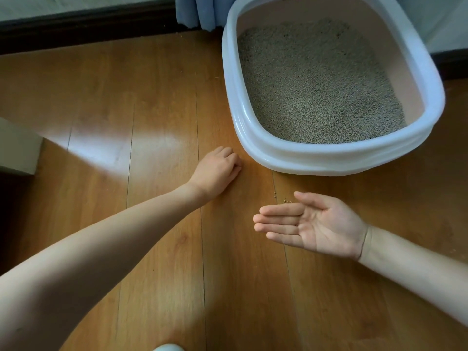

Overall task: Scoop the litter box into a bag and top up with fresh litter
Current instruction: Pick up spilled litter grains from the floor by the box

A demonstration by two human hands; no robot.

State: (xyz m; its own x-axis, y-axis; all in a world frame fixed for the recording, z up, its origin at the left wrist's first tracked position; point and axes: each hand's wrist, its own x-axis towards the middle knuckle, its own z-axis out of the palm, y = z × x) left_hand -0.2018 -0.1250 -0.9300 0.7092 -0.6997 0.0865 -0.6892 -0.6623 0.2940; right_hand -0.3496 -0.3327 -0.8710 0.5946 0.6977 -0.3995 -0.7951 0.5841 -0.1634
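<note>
A white litter box stands on the wooden floor at the upper right, filled with an even layer of grey-brown litter. My left hand is just off the box's near left corner, knuckles up, fingers curled with the tips down on the floor. Whatever is under those fingertips is hidden. My right hand hovers palm up in front of the box, fingers straight and together, nothing in it. A few stray litter pellets lie on the floor by its fingers.
A dark baseboard runs along the far wall, and a blue curtain hangs behind the box. A white block sits at the left edge. A pale rounded object shows at the bottom edge. No scoop or bag is in view.
</note>
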